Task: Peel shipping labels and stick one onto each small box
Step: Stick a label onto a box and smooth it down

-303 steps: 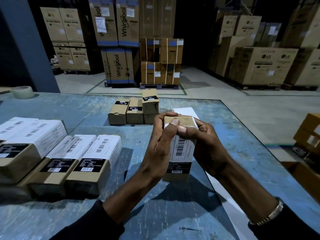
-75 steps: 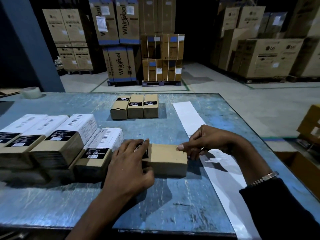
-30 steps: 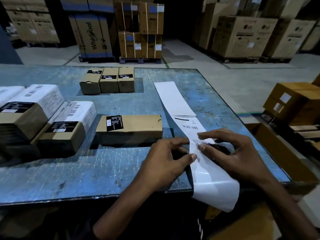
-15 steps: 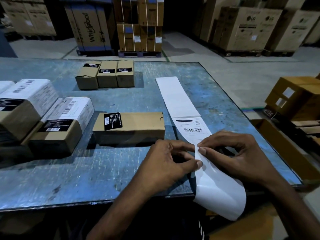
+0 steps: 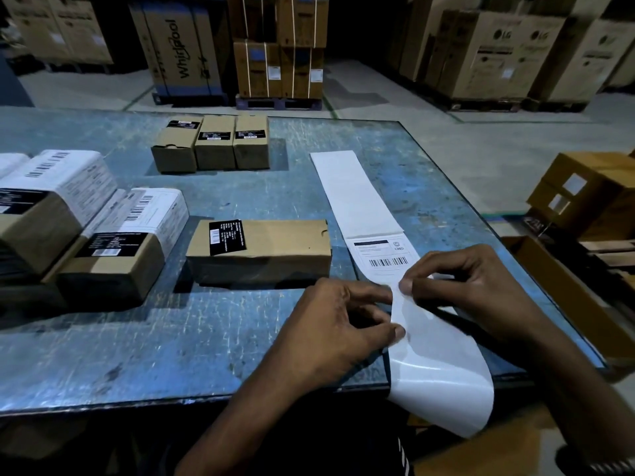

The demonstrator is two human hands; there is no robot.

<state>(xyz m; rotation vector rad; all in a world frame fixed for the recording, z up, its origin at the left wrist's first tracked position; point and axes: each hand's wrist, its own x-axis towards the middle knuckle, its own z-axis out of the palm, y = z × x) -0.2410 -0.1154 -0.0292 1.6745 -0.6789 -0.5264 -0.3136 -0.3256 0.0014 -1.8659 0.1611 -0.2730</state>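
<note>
Box (image 5: 259, 250) now set down bare on counter (image 5: 137, 355); left hand (image 5: 340, 334) pinches liner strip (image 5: 357, 194), right hand (image 5: 470, 283) grasps shipping label (image 5: 385, 252) edge, newly lifting: sticking comes next.

label print: lower part of the shipping label (image 5: 386, 255) is covered by the right hand (image 5: 481, 286)
black sticker (image 5: 226, 237) left of the left hand (image 5: 330, 334): text too small to read

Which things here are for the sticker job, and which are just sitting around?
For the job: label strip; printed label; left hand and right hand peeling it; unlabelled box; three small boxes; labelled boxes.

Just there: Whirlpool carton; LG cartons; floor boxes.
</note>
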